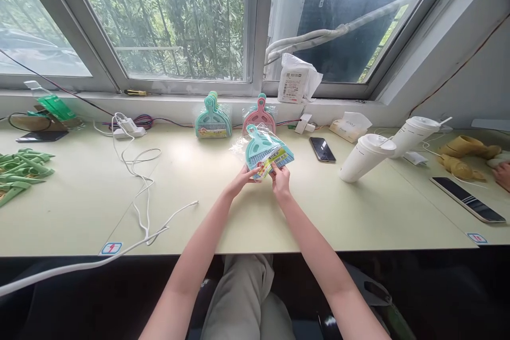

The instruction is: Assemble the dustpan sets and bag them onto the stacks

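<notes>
A teal dustpan and brush set (pixel 265 149) in clear plastic, with a yellow-green label, is held tilted above the table (pixel 319 212). My left hand (pixel 244 179) grips its lower left edge. On the label at the bottom, to the right, my right hand (pixel 280 176) pinches the packet. Behind it, a stack of teal dustpan sets (pixel 213 117) leans against the window ledge, and beside that stands a stack of pink ones (pixel 260 114), partly hidden by the held set.
Right of my hands are a phone (pixel 322 149), a tissue pack (pixel 350 126) and white cups (pixel 366 156). White cables (pixel 145 180) and green strips (pixel 24 170) lie left. A person's hand (pixel 502 174) shows at the far right.
</notes>
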Motion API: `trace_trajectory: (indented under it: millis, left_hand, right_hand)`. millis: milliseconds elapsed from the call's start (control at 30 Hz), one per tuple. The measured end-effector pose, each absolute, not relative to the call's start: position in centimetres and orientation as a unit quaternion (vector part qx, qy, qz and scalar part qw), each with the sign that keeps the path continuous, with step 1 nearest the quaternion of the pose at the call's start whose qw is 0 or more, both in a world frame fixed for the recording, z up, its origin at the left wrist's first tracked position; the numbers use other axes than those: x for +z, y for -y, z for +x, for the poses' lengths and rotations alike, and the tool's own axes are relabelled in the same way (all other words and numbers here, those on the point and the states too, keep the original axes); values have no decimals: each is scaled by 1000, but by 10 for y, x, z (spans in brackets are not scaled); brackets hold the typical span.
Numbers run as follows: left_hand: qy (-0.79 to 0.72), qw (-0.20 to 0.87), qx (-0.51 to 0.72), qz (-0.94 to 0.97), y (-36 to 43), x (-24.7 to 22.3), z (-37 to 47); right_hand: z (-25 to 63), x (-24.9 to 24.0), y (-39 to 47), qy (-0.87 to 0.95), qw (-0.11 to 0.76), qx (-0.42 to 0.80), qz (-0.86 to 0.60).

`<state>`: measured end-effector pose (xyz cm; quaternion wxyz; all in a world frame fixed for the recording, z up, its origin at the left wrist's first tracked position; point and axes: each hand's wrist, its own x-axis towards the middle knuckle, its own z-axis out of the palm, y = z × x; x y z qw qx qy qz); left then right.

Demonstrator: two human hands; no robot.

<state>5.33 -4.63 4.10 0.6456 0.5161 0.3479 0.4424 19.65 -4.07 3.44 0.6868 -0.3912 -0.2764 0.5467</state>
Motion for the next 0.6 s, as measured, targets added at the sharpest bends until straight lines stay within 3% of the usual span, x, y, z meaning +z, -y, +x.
trace_trajectory:
  millis: [467,600]
  left_hand:
    - [-433,467,630,445,37,19,71]
    - [-418,524,563,483,41,22,75]
  right_hand:
    - [190,31,39,307,664,569,-376]
    - [199,29,35,293,670,568,-377]
